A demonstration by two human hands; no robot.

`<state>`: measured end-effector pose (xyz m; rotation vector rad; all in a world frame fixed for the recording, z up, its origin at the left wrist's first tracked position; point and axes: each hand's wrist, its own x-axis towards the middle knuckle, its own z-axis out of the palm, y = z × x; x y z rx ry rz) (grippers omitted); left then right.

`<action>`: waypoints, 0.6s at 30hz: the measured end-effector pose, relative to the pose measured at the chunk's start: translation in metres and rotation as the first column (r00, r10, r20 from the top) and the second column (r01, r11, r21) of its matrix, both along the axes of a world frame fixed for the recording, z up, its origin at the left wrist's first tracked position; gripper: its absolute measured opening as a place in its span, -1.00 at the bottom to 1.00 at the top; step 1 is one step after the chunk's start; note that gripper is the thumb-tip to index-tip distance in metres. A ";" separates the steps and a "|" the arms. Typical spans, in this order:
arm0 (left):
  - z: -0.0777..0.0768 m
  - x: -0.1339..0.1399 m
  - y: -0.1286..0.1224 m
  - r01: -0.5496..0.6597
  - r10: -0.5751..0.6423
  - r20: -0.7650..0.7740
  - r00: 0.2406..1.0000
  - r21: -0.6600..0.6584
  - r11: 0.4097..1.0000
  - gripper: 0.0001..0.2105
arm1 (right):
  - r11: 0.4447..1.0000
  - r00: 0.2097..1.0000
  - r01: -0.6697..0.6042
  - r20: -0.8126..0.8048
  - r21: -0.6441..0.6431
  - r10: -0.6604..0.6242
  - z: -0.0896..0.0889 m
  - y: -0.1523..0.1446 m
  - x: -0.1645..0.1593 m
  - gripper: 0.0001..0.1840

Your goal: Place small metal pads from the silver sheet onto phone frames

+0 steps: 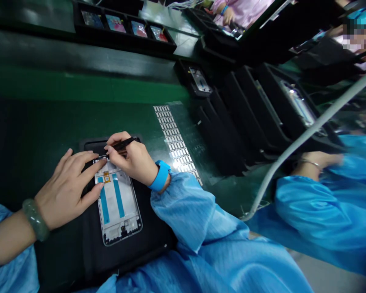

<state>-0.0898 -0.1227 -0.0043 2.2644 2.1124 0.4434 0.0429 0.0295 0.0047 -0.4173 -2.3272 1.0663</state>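
Note:
A phone frame with two blue strips and a small orange flex piece lies on a black mat in front of me. My left hand rests over its left edge, fingers spread, with a fingertip on the frame's upper end. My right hand is closed around a dark, thin tool, which looks like black tweezers. The tool's tip is at the top edge of the frame, partly hidden by my fingers.
A sheet of small white labels lies right of the mat. Black foam trays lean in a row, beside a grey cable. A tray of phone parts stands at the back. A co-worker's hand is at right.

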 end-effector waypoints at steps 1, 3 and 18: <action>0.000 0.000 0.000 0.000 0.000 -0.005 1.000 0.004 1.000 -0.54 | 0.999 1.000 -0.008 0.009 0.032 0.008 0.002 -0.001 0.000 -0.87; 0.000 0.000 0.000 0.004 -0.004 -0.014 1.000 0.011 1.000 -0.55 | 0.992 0.999 -0.045 0.030 0.121 0.041 0.005 -0.003 -0.001 -0.88; 0.004 0.004 -0.002 0.003 -0.003 -0.055 0.999 0.000 1.000 -0.55 | 0.991 1.000 0.008 -0.012 -0.137 -0.010 -0.003 0.004 -0.001 -0.88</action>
